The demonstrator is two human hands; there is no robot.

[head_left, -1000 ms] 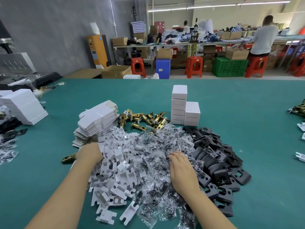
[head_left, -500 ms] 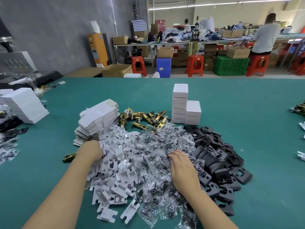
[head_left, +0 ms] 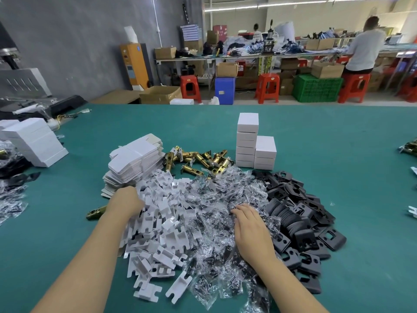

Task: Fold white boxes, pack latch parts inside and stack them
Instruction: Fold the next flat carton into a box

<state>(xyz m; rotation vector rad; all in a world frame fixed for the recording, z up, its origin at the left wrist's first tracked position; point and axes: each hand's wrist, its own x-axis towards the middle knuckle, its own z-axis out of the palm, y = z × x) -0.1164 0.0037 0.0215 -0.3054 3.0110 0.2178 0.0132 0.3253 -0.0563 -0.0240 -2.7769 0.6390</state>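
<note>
My left hand [head_left: 126, 201] reaches into the edge of a heap of white card inserts [head_left: 167, 224]; its fingers are buried in them. My right hand [head_left: 250, 229] lies palm down on a heap of clear bags of screws [head_left: 216, 195], fingers relaxed. Behind the heaps are a pile of flat white box blanks [head_left: 135, 163], loose brass latches [head_left: 198, 159] and two stacks of folded white boxes [head_left: 247, 123], the right one shorter. Black strike plates [head_left: 300, 218] are heaped to the right. One brass latch [head_left: 96, 214] lies by my left wrist.
The green table [head_left: 338, 154] carries another stack of white blanks [head_left: 33, 141] and more bags [head_left: 11, 204] at the left edge, and a few parts [head_left: 409, 147] at the right edge. A person [head_left: 365, 46] works at a far bench.
Both hands have crept slightly forward into their heaps. Nothing else on the table has moved.
</note>
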